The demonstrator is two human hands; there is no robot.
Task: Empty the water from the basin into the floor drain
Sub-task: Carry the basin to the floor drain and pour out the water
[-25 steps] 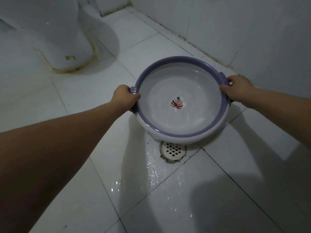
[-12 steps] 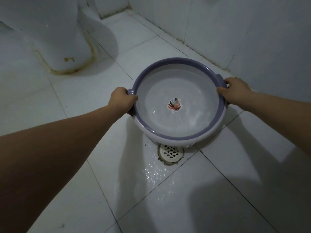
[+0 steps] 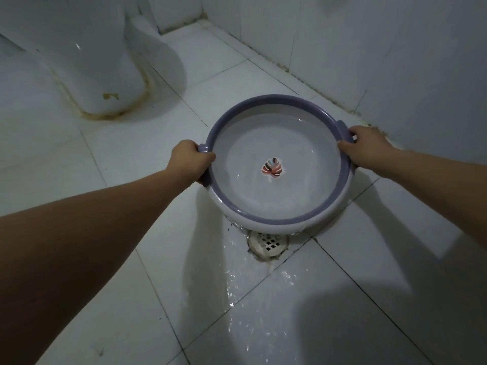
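A round white basin (image 3: pixel 266 219) with a purple rim and a leaf print in its middle is held just above the tiled floor. It holds shallow water and tilts toward me. My left hand (image 3: pixel 191 160) grips its left handle, and my right hand (image 3: pixel 366 146) grips the right handle. The round white floor drain (image 3: pixel 270 246) lies right under the basin's near edge, partly hidden by it. Water spills over the near rim onto the drain, and the tiles (image 3: pixel 250 299) in front of it are wet.
A white toilet base (image 3: pixel 92 75) with stained sealant stands at the far left. A tiled wall (image 3: pixel 395 61) runs close behind the basin on the right. White floor tiles with dark grout lines stretch toward me.
The basin's near edge has dipped lower over the drain, and more water now runs over the rim onto the tiles. Both hands keep their grip on the handles.
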